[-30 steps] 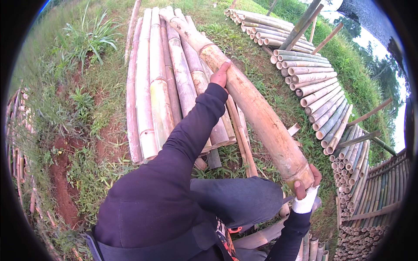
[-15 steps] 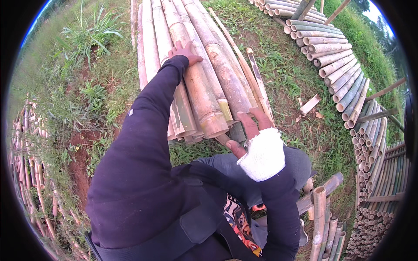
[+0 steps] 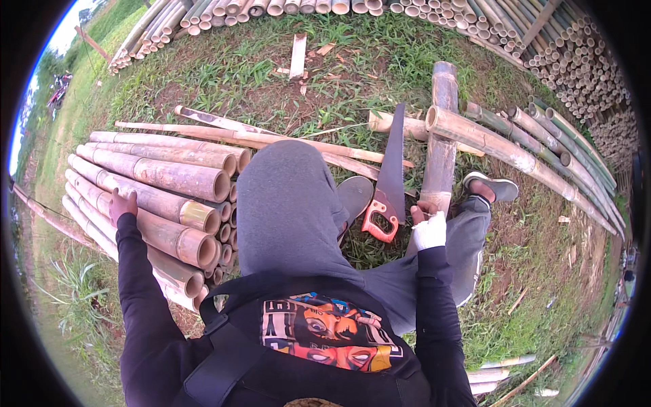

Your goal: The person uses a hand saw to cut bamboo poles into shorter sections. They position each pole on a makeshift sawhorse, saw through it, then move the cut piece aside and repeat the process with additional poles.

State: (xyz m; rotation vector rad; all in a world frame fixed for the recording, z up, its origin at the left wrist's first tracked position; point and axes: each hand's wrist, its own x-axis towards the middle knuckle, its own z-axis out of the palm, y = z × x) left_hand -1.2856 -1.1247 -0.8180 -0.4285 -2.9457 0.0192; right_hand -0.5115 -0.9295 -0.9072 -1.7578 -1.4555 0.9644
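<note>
My left hand (image 3: 123, 205) lies on a thick bamboo pole (image 3: 159, 227) in the stack at left, fingers spread over its top. Other cut poles, such as a blotched one (image 3: 173, 175), lie beside it with their hollow ends toward me. My right hand (image 3: 427, 224), white knit fabric around it, is at the near end of a bamboo crosspiece (image 3: 444, 163). Its fingers are bent together; whatever is in them is hidden. A handsaw (image 3: 389, 173) with an orange handle leans upright between my shoe and that crosspiece, its handle near my right hand.
A pale bamboo pole (image 3: 502, 146) rests across the crosspiece, with several green-grey poles (image 3: 576, 146) beyond. Thin split lengths (image 3: 271, 138) lie past my knee. Large bamboo stacks (image 3: 573, 68) line the far side. A flat offcut (image 3: 298, 55) lies on the grass.
My view has swung right, bringing the handsaw and crosspiece into sight. My right hand has left the pole ends and moved right, its fingers now bent. My left hand stays on the stack.
</note>
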